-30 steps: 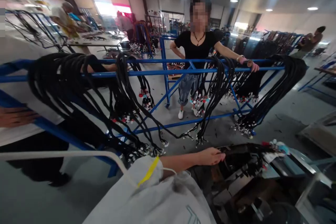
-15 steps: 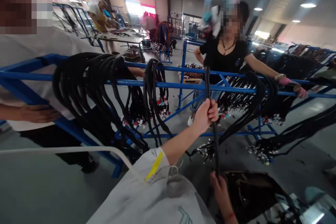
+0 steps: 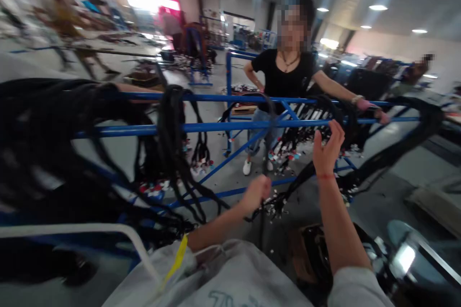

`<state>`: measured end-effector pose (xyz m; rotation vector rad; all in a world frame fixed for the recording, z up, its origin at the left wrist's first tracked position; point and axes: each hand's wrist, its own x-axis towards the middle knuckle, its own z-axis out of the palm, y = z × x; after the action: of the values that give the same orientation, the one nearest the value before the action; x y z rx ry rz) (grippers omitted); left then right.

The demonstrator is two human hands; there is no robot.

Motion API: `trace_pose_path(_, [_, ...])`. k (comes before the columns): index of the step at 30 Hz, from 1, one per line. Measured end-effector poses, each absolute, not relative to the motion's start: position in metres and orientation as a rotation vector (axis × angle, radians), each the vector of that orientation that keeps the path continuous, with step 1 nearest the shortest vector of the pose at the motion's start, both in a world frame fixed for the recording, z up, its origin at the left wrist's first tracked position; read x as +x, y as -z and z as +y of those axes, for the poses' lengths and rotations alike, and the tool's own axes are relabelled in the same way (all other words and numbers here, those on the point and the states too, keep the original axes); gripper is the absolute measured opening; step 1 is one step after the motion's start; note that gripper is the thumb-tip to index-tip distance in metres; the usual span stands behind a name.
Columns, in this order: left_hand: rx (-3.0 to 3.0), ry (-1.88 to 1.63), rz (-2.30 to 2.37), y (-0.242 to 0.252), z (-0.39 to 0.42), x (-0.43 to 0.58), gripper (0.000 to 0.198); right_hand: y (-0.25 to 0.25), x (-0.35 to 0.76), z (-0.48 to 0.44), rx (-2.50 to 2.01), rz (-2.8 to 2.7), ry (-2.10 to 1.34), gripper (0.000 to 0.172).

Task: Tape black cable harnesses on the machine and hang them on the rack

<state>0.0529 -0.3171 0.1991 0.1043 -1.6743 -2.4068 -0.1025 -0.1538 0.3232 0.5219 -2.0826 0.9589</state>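
My left hand (image 3: 255,194) is closed around a black-sleeved wire harness (image 3: 262,226) below the front rail. The harness looks draped over the blue rack (image 3: 226,127), blurred at its upper end. My right hand (image 3: 329,147) is raised just in front of the front rail, fingers apart and holding nothing. To the left of my left hand, several black harnesses (image 3: 172,129) hang folded over both rails, with white, red and blue connectors at their ends.
A co-worker (image 3: 284,74) stands behind the rack, one hand at its right part. More black harnesses (image 3: 403,146) hang at right. A dark open box (image 3: 306,254) is on the floor at lower right. A pale curved tube (image 3: 108,228) crosses lower left.
My left hand has moved down and left, still on the harness. My right hand has let go of its lower part and risen to the rail, opening. The view has turned right.
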Motion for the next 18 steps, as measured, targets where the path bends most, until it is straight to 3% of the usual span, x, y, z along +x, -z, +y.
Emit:
trace_pose_path(2, [0.24,2.115,-1.593,-0.221,-0.346,0.029,0.057,-0.32,-0.142,-0.13,0.075,-2.192,-0.715,0.057])
trace_pose_path(4, [0.236,1.912,-1.522,-0.239,-0.365,0.014,0.043,-0.315,-0.166,-0.111,-0.134,-2.397,-0.575,0.055])
trace_pose_path(7, [0.156,1.645,-1.513,-0.244,-0.37,0.027,0.039,-0.313,-0.18,-0.102,-0.173,-2.675,-0.495,0.039])
trace_pose_path(11, [0.003,1.366,-1.652,-0.217,-0.353,0.07,0.034,-0.336,-0.181,-0.103,-0.203,-2.898,-0.383,0.031])
trace_pose_path(15, [-0.06,1.415,-1.734,-0.189,-0.342,0.088,0.022,-0.394,-0.143,-0.126,0.191,-2.741,-0.421,0.024])
trace_pose_path(18, [-0.07,1.475,-1.699,-0.187,-0.341,0.089,0.02,-0.447,-0.068,-0.176,0.813,-2.24,-0.757,0.028])
